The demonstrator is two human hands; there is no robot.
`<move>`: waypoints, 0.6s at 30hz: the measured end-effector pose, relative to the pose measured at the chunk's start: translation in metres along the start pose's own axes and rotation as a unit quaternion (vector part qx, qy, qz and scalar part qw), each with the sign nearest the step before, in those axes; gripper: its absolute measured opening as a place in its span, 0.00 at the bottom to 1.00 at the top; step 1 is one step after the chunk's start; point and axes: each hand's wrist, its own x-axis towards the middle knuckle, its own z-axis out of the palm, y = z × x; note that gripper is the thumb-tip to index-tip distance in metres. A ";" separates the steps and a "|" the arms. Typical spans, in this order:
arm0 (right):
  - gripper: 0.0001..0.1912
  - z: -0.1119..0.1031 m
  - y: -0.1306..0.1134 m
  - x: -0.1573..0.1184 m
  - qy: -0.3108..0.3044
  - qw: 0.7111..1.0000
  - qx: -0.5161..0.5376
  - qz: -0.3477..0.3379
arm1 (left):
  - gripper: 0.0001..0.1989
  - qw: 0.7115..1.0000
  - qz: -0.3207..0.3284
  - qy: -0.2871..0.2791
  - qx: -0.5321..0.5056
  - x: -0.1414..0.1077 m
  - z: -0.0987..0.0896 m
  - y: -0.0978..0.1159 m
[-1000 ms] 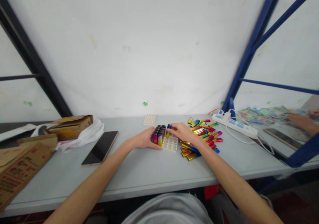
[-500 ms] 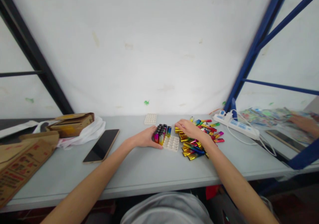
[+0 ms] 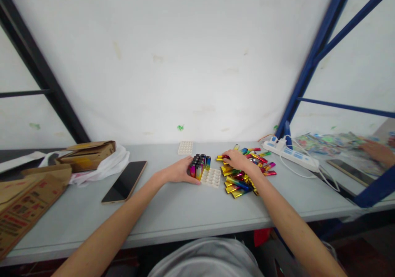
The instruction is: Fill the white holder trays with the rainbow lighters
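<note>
Since the left hand (image 3: 179, 171) curls around the cluster of upright tubes (image 3: 198, 170), thumb in front and fingers behind, that grasp probably keeps them from tipping. They fill the left part of the white tray (image 3: 214, 180), midway between the front and back edges of the grey bench (image 3: 173, 215), with bare sockets to their right. Loose tubes (image 3: 239, 184) lie heaped beyond, seemingly for easy reach; the right hand (image 3: 237, 160) is over them, fingers bent, though whether it grips one I cannot tell.

An opened carton (image 3: 33, 215) stands toward the bench's front left corner, a smaller box (image 3: 86, 158) and white bag (image 3: 120, 158) behind, a phone (image 3: 125, 182) slantwise beside them. A second tray (image 3: 185, 147) lies near the back edge, below a scuffed white wall (image 3: 197, 63). Toward the right end, a power strip (image 3: 293, 155) lies by a blue frame (image 3: 308, 67); past it shows a co-worker's hand (image 3: 378, 151).
</note>
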 end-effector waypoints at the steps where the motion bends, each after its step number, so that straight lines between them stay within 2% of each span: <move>1: 0.12 0.000 0.000 0.000 0.004 1.000 0.000 0.010 | 0.39 1.000 0.000 0.000 0.001 0.000 0.000 0.000; 7: 0.11 -0.006 -0.005 -0.003 0.014 0.999 -0.046 0.024 | 0.40 1.000 0.000 0.000 0.011 0.001 -0.001 0.002; 10: 0.17 -0.011 -0.011 -0.002 0.068 0.997 -0.030 0.033 | 0.39 1.000 -0.010 -0.004 0.019 0.001 -0.001 0.004; 14: 0.21 -0.015 -0.019 -0.002 0.165 0.981 0.097 0.019 | 0.40 1.000 0.013 -0.003 0.008 0.001 -0.001 0.003; 16: 0.18 -0.014 -0.021 -0.001 0.211 0.960 0.182 0.015 | 0.40 1.000 0.020 -0.001 0.006 0.001 0.000 0.001; 18: 0.18 -0.011 -0.021 0.002 0.230 0.939 0.253 0.032 | 0.40 1.000 0.020 -0.001 0.007 0.000 0.000 -0.001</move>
